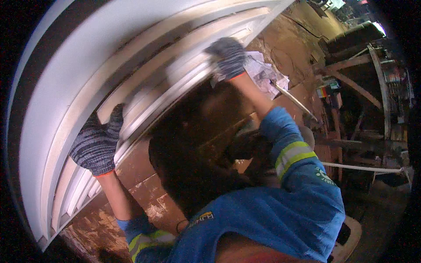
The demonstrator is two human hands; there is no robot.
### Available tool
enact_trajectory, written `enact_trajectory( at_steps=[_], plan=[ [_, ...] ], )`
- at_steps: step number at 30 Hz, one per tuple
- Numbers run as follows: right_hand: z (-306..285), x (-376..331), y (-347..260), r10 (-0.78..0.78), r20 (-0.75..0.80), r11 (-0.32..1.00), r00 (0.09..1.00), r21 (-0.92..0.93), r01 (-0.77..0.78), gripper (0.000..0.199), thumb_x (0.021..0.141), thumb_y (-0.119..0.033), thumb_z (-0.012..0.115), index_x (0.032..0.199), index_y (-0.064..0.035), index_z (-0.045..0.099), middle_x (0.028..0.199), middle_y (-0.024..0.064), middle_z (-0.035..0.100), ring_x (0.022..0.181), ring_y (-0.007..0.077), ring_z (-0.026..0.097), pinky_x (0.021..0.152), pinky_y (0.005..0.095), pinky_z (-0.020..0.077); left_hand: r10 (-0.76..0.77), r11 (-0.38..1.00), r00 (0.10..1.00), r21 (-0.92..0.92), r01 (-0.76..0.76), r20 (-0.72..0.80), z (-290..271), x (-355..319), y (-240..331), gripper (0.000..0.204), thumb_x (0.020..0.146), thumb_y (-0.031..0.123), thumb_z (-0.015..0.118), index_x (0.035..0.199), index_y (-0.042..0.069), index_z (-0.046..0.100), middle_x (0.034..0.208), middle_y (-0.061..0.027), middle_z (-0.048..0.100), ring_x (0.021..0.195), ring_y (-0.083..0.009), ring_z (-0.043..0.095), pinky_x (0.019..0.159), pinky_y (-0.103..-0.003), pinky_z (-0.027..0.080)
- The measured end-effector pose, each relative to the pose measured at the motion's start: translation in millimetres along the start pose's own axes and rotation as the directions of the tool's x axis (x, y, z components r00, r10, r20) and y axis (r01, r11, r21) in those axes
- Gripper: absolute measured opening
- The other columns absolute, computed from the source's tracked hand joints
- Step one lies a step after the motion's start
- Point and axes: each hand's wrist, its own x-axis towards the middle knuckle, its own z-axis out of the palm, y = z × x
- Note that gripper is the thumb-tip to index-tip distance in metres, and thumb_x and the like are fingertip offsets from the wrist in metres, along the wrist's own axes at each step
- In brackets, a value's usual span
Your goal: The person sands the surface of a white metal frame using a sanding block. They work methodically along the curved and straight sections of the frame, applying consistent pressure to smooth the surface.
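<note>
A big white panelled frame (87,79), door-like with grooved mouldings, fills the view from nine o'clock round to twelve, leaning over a reddish-brown floor (144,193). The left hand (97,142), in a grey knit glove, sits at about eight o'clock, fingers flat and spread against a moulding rather than curled round anything; it looks to be steadying the frame. The right hand (228,57), gloved the same, is up at twelve o'clock, fingers bent down onto the frame's lower edge. It is blurred, so whether it pinches something small such as abrasive paper, or simply presses, cannot be told. Just past it, toward one o'clock, crumpled paper (265,72) lies on the floor with a thin pale stick (294,101) beside it. A workbench (351,87) of rough timber stands at two to three o'clock, and a white pipe (359,167) runs across at three. Both blue sleeves carry reflective bands. Judging from the pose, the work is rubbing or wiping along the mouldings. To do it well, the left palm should press firmly so the frame does not rock, while the right hand follows each groove in long, even strokes along its length, with light pressure at the edges so the profile is not rounded off.
</note>
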Motion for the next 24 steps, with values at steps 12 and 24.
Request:
enact_trajectory(
  at_steps=[12, 24],
  plan=[
    [-10, -6, 2, -0.120, 0.050, 0.986, 0.991, -0.114, 0.125, 0.024, 0.072, -0.022, 0.061, 0.096, -0.0193, 0.068, 0.092, 0.0037, 0.064, 0.088, 0.0245, 0.059, 0.074, 0.0377, 0.0461, 0.066, 0.989, 0.998, -0.130, -0.068, -0.021, -17, 2, -1, 0.060, 0.080, 0.062, 0.055, 0.119, 0.017, 0.060, 0.110, -0.0150, 0.064, 0.100, -0.0330, 0.062, 0.087, -0.040, 0.049],
    [-8, 7, -207, -0.027, -0.039, 0.992, 0.999, 0.122, 0.032, 0.013, 0.076, -0.029, 0.062, 0.074, -0.0159, 0.063, 0.076, 0.0089, 0.057, 0.078, 0.0299, 0.053, 0.073, 0.0429, 0.0431, 0.065, 0.981, 0.995, -0.186, -0.050, 0.080, -23, 0, -7, 0.058, 0.082, 0.063, 0.050, 0.118, 0.020, 0.061, 0.103, -0.0150, 0.066, 0.089, -0.0322, 0.066, 0.076, -0.041, 0.053]
  ],
)
